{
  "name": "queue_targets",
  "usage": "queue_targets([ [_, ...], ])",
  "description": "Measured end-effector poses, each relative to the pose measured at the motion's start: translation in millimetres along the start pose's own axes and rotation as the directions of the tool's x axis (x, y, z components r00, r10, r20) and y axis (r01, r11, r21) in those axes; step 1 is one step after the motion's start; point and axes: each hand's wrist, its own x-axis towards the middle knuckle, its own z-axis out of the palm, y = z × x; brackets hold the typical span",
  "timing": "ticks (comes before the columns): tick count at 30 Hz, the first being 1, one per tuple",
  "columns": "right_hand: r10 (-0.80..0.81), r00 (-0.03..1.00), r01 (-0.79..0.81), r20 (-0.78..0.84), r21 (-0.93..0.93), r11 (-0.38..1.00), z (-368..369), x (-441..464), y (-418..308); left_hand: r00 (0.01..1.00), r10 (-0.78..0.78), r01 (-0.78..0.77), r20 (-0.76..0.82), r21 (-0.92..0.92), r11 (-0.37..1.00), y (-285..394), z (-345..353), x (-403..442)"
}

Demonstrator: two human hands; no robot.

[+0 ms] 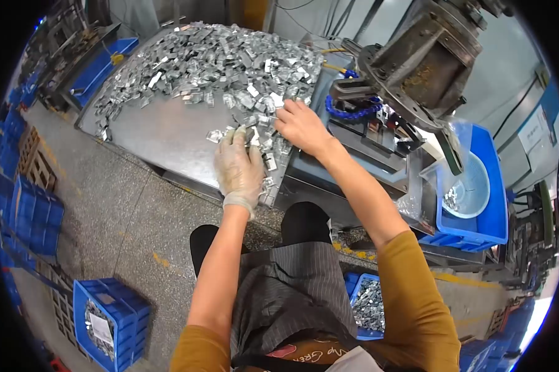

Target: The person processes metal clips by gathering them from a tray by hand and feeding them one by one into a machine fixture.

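A large heap of small shiny metal pieces (211, 59) covers the back and right part of a metal table (161, 133). My left hand (239, 167), in a thin pale glove, lies at the heap's near edge with its fingertips among loose pieces; whether it grips any is hidden. My right hand (301, 127), bare, is to the right and slightly farther away, its fingers bent over pieces near the table's right side. What is under those fingertips cannot be made out.
A machine (416, 68) with a blue segmented hose (354, 113) stands at the right. Beyond it, a blue crate (493, 180) holds a light-blue basin (474, 189). Blue crates of metal pieces sit on the floor at lower left (127, 322) and beside my legs (369, 333).
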Motion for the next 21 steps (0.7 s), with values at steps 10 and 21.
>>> queue_targets([
  [10, 0.481, 0.855, -0.410, -0.195, 0.316, 0.856, -72.0, -76.7, -30.3, 0.999, -0.024, 0.023, 0.022, 0.024, 0.999, -1.3, 1.6, 0.6],
  [21, 0.760, 0.634, -0.732, -0.143, 0.205, 0.649, -101.0, -173.1, 7.0, 0.997, -0.014, 0.014, 0.077, 0.004, 1.000, -2.9, -0.1, 0.9],
])
